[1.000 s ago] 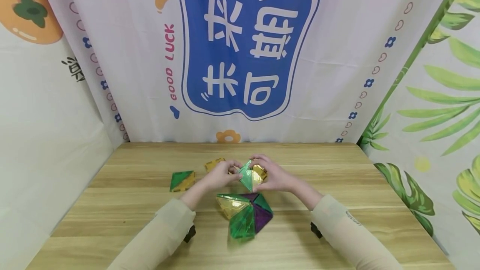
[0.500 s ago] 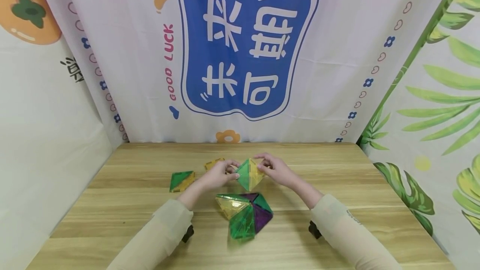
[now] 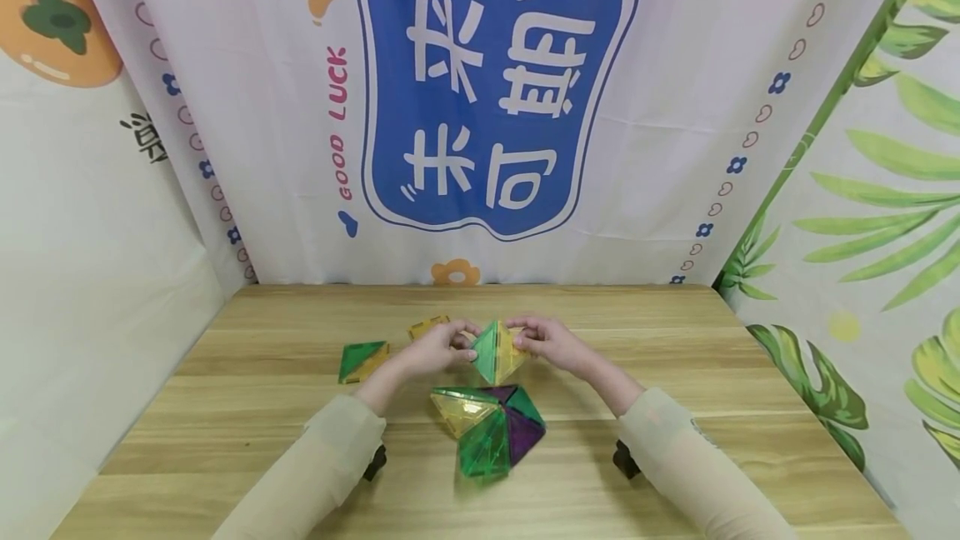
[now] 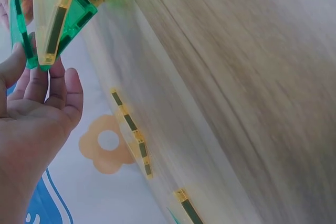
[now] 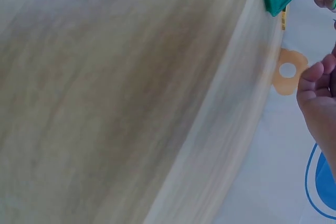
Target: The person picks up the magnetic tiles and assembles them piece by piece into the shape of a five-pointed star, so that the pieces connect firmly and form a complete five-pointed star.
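Both hands hold a small pointed piece made of translucent magnetic tiles above the far middle of the table. My left hand [image 3: 438, 350] pinches the green triangular tile [image 3: 485, 352] between thumb and fingers. My right hand [image 3: 557, 345] grips the yellow triangular tile [image 3: 511, 357] joined along the green one's edge. In the left wrist view, another green tile [image 4: 77, 18] shows behind the yellow tile [image 4: 51, 22]. Just nearer to me on the table lies a folded fan of green, yellow and purple triangular tiles [image 3: 484, 445].
A flat square of one green and one yellow triangular tile [image 3: 363, 362] lies left of my left hand. Behind that hand, a yellow tile [image 3: 427, 326] is partly hidden. The wooden table [image 3: 247, 440] ends at a printed curtain [image 3: 660, 215].
The held piece has turned so its green and yellow faces point toward me side by side. My right hand's fingers have drawn in from around the yellow tile to its right side.
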`<action>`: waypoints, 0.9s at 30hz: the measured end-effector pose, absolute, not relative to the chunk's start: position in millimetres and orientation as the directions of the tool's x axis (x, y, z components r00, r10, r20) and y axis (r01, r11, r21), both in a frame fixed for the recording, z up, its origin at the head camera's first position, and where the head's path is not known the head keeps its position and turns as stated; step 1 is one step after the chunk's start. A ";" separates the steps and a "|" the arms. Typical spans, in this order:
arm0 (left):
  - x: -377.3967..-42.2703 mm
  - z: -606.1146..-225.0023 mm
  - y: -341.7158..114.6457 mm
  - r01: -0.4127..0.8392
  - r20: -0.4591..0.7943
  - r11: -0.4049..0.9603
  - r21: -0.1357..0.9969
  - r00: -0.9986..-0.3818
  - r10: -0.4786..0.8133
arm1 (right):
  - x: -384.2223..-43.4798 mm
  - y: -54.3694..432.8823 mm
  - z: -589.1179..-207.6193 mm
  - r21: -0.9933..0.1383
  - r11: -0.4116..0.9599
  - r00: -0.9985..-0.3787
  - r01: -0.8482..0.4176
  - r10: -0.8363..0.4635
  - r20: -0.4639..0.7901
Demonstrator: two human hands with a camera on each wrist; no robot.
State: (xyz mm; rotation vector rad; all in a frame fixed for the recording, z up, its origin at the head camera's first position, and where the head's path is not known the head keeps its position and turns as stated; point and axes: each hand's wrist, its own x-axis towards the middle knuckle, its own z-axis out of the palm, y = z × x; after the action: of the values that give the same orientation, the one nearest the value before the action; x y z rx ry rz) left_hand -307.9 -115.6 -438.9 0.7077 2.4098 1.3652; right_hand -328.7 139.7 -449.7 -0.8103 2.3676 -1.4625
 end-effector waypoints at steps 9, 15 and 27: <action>-311.9 -445.6 -114.0 0.267 -0.056 0.469 0.842 -0.821 0.568 | -329.5 139.1 -456.1 -0.898 0.338 -0.773 -0.282 -0.635 0.003; -311.6 -449.8 -109.0 0.198 -0.119 0.501 0.843 -0.838 0.532 | -330.7 138.5 -461.5 -0.923 0.310 -0.741 -0.227 -0.670 -0.043; -308.7 -458.1 -106.5 0.241 -0.140 0.564 0.790 -0.824 0.548 | -336.5 138.0 -470.0 -0.923 0.336 -0.715 -0.186 -0.691 -0.108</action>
State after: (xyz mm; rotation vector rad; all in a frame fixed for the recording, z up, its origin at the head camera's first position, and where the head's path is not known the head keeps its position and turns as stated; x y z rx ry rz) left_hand -308.7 -106.5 -458.1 0.6425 2.4297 1.1452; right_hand -336.5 138.0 -470.0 -0.7664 2.1163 -1.3675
